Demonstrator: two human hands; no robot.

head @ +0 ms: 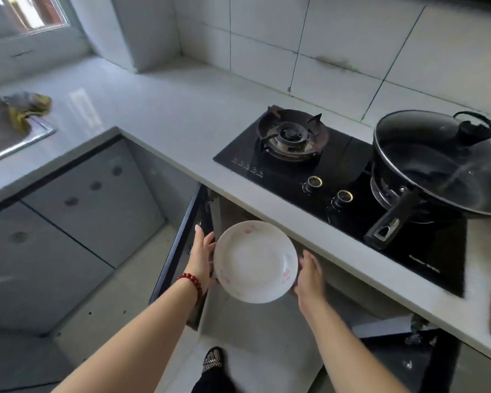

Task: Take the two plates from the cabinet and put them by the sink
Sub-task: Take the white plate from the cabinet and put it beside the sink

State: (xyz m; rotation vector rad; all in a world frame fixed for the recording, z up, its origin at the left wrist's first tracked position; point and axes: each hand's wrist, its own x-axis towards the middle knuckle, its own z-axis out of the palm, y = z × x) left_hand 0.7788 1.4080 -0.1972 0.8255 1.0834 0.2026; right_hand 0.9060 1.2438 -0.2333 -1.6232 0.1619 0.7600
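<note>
Plate held before the open cabinet

Left hand (201, 258) at nine o'clock, right hand (309, 275) at three, both clasp the white plate (254, 260).

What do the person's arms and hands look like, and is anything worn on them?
Both forearms are bare, with no sleeves in view. The left hand has a bracelet of round dark red beads around its wrist. The right hand shows no bracelet, watch or glove. No ring can be made out on the fingers.
</note>
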